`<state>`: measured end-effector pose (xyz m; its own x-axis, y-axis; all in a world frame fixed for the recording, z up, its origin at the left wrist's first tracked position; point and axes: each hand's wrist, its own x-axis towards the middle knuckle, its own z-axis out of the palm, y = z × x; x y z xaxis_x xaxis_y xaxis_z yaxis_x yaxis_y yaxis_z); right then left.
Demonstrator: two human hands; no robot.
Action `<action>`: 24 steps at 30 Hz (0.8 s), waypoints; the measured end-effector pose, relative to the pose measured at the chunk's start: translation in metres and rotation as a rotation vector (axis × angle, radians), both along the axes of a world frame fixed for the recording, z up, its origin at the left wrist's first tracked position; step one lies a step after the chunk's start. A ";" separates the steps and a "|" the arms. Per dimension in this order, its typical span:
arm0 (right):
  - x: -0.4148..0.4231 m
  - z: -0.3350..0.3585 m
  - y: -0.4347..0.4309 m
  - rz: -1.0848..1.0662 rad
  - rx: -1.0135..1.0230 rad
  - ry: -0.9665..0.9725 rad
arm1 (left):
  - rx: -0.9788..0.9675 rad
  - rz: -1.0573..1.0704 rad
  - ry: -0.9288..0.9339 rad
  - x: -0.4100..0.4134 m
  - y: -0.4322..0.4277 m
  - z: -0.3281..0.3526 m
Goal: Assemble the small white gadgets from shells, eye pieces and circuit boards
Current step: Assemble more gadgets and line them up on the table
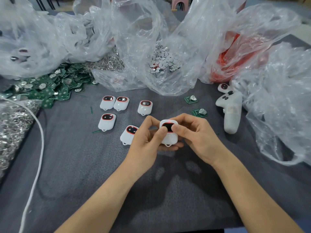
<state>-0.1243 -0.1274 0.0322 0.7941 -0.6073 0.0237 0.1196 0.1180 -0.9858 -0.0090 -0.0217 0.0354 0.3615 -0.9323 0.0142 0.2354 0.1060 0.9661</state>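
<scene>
The left hand and right hand are pinching one white gadget, both thumbs pressing its dark eye piece. Their fingers are hiding the gadget's underside.

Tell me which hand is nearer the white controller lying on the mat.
Right. The right hand is just left of the controller, not touching it; the left hand is farther left, beyond the gadget both hands grip.
</scene>
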 end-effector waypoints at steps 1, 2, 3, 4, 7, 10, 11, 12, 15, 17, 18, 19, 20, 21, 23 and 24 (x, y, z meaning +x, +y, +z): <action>0.000 0.000 0.000 0.006 0.012 -0.012 | -0.006 -0.004 0.002 0.000 0.000 0.000; 0.000 0.000 0.000 0.012 0.032 -0.028 | -0.011 -0.011 0.004 -0.001 0.000 -0.001; 0.000 0.001 0.000 0.019 0.062 -0.046 | -0.019 -0.022 0.005 -0.001 0.001 -0.002; -0.001 0.001 0.000 0.027 0.098 -0.068 | -0.027 -0.035 0.004 -0.001 0.001 -0.003; -0.002 0.002 0.001 0.050 0.193 -0.112 | -0.048 -0.080 0.002 0.001 0.002 -0.005; 0.000 0.003 0.001 0.047 0.235 -0.101 | -0.053 -0.087 0.011 0.003 0.001 -0.006; 0.001 0.003 0.001 0.040 0.243 -0.101 | -0.053 -0.083 0.028 0.003 0.000 -0.007; 0.001 0.003 0.001 0.032 0.242 -0.102 | -0.053 -0.078 0.052 0.003 0.000 -0.007; 0.001 0.002 0.001 0.010 0.143 -0.062 | -0.032 -0.050 0.073 0.003 -0.003 -0.008; 0.001 0.001 0.002 -0.001 0.042 -0.012 | -0.017 -0.040 0.058 0.003 -0.004 -0.008; 0.002 0.001 0.003 -0.005 0.010 0.002 | -0.014 -0.041 0.056 0.004 -0.003 -0.009; 0.002 0.001 0.003 -0.009 -0.016 0.009 | -0.015 -0.045 0.060 0.005 -0.003 -0.009; 0.001 0.001 0.004 -0.014 -0.042 0.014 | -0.018 -0.052 0.072 0.005 -0.003 -0.009; 0.001 0.002 0.004 -0.019 -0.066 0.019 | -0.021 -0.060 0.088 0.006 -0.002 -0.009; 0.001 0.004 0.005 -0.018 -0.098 0.026 | -0.023 -0.068 0.119 0.007 -0.001 -0.009; 0.002 0.004 0.005 -0.011 -0.095 0.025 | -0.020 -0.064 0.131 0.006 -0.001 -0.009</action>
